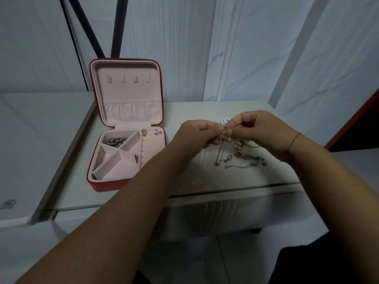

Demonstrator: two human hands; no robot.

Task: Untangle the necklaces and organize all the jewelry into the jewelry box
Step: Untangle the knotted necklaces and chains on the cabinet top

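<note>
An open red jewelry box [106, 184] with pink lining stands on the white table at the left. A silver chain [117, 141] lies in its rear compartment, and two small earrings [150, 132] sit on its ring-roll section. My left hand [194, 133] and my right hand [260, 131] meet above the table and both pinch a thin gold necklace [220, 152] that hangs down to a small gold bead. A pearl loop [224, 120] shows between the fingertips. A tangle of silver and gold chains [246, 158] lies under my right hand.
The white table [205, 181] ends in a front edge close below the chains. A lower white surface [30, 150] adjoins it at the left. White drapes hang behind, and black stand legs [86, 27] rise behind the box.
</note>
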